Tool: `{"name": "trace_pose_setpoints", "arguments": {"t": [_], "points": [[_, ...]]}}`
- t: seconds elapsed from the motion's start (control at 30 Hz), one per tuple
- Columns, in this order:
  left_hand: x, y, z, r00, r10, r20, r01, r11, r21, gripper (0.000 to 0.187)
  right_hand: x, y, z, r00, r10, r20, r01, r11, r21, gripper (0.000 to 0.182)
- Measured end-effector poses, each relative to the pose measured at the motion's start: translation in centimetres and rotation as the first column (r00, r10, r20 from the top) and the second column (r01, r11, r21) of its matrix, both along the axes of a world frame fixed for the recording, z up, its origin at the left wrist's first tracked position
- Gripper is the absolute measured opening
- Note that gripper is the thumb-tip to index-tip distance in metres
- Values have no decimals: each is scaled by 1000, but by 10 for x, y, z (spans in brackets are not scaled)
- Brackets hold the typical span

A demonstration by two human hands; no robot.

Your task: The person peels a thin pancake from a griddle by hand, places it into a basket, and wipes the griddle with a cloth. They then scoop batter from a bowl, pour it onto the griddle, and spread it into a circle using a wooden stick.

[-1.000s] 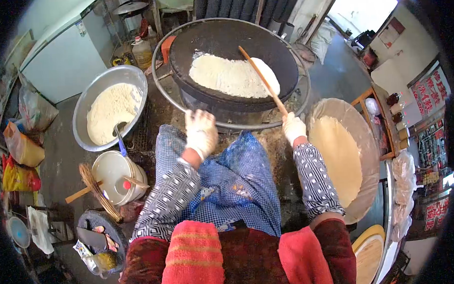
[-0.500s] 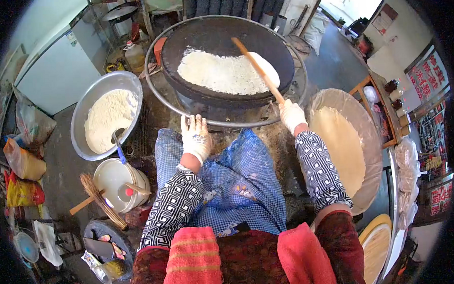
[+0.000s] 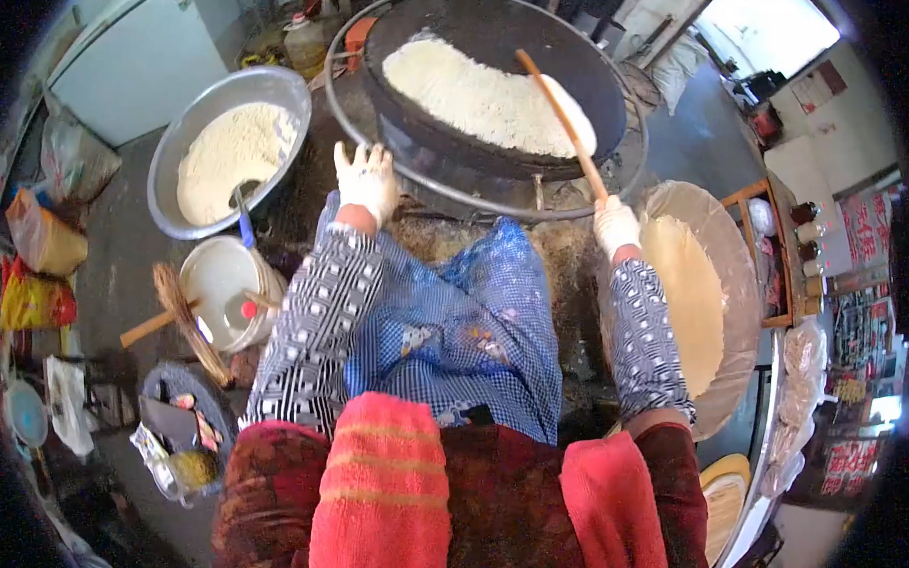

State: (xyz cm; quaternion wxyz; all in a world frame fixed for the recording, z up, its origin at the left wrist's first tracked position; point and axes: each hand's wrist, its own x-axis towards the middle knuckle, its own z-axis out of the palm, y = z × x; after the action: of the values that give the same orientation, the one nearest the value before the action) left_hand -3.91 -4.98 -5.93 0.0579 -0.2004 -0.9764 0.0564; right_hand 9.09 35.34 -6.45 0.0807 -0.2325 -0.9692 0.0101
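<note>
My right hand [image 3: 616,226], in a white glove, is closed around the lower end of a wooden spreader [image 3: 566,120]. The spreader slants up and left over the round dark griddle [image 3: 445,22], crossing the right part of a wide band of pale batter [image 3: 468,91]. At the griddle's near left side, my gloved left hand [image 3: 368,187] has its fingers spread, fingertips right at the metal ring [image 3: 517,213] around the griddle. Thin round flatbreads [image 3: 681,296] lie in a plastic-lined basket [image 3: 738,324] beside my right forearm.
Left of me stands a metal basin [image 3: 161,179] of pale batter with a blue-handled ladle [image 3: 245,229]. Below it are a white bucket [image 3: 266,331] and a straw brush [image 3: 187,318]. A wooden shelf [image 3: 786,252] with jars is on the right.
The view has tilted, so the griddle sits higher and farther right. My left hand's fingers are more spread. My right hand keeps hold of the spreader on the batter's right side.
</note>
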Motion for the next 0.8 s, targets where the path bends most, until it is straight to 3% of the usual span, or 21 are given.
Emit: {"name": "trace_pose_setpoints", "arguments": {"t": [0.07, 0.1, 0.13, 0.2, 0.23, 0.27, 0.3, 0.33, 0.37, 0.43, 0.5, 0.53, 0.6, 0.8], "points": [[2, 4, 37, 985, 88, 149, -74, 992, -98, 55, -4, -18, 16, 999, 48, -15, -47, 998, 36, 35], [5, 8, 41, 987, 86, 135, -81, 996, -45, 47, -4, -25, 17, 996, 83, -23, -82, 996, 35, 33], [11, 15, 36, 997, 2, 76, -10, 994, 108, 36, -2, -30, 19, 992, 121, -32, -119, 992, 39, 32], [36, 43, 22, 987, -135, -88, 152, 960, 234, 28, -3, -23, 8, 992, 121, 44, -124, 991, 59, 33], [56, 56, 32, 984, -177, 24, 170, 970, 173, 30, -5, -10, 4, 999, 37, 30, -39, 999, 37, 34], [67, 65, 14, 979, -202, 1, 199, 962, 189, 42, -11, -4, 0, 999, -43, 15, 43, 999, 17, 35], [73, 67, -8, 977, -201, -77, 212, 957, 198, 46, -13, -12, 12, 998, -4, 67, 2, 999, 43, 37], [81, 65, -18, 968, -201, -153, 230, 952, 203, 50, -16, -17, 13, 999, 34, 10, -35, 998, 61, 36], [79, 63, -25, 963, -234, -135, 249, 963, 101, 52, -16, -21, 15, 997, 81, 7, -81, 996, 24, 35], [76, 56, -25, 968, -216, -126, 228, 969, 92, 49, -15, -25, 9, 991, 134, 19, -134, 991, -14, 35], [74, 52, -20, 972, -200, -121, 206, 978, 39, 50, -2, -14, -9, 984, 178, 27, -180, 980, 87, 36], [71, 51, -21, 969, -200, -146, 205, 979, 19, 49, -2, -4, -3, 995, 104, 2, -104, 994, 22, 37], [69, 48, -18, 973, -191, -132, 191, 982, -17, 48, -14, 6, 2, 999, 4, 40, -7, 997, 81, 39], [45, 37, -42, 960, -130, -247, 156, 984, 88, 41, -10, -19, 9, 987, 127, 101, -140, 980, 140, 42]]}}
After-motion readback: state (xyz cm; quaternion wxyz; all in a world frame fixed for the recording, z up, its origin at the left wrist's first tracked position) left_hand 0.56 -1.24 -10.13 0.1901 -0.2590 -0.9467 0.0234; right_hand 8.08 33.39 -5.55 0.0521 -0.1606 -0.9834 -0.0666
